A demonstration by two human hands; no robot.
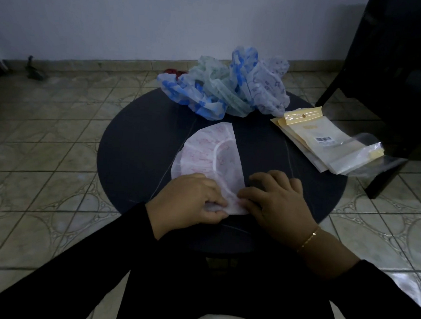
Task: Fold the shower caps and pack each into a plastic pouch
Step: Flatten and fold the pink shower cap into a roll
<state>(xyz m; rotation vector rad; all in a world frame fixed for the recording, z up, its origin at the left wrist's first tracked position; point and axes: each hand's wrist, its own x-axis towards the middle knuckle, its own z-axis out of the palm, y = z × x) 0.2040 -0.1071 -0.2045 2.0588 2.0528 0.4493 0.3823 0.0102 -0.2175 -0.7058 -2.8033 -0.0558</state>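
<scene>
Round dark table carries pink cap, cap heap, seemingly several pouches.

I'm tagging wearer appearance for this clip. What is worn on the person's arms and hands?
Both arms wear long black sleeves to the wrist. The left hand is bare; the right hand is also bare, with a thin gold bracelet at its wrist.

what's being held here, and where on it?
The pink-printed shower cap, folded flat on the round table. The left hand pinches its near corner; the right hand touches that same near end beside it.
</scene>
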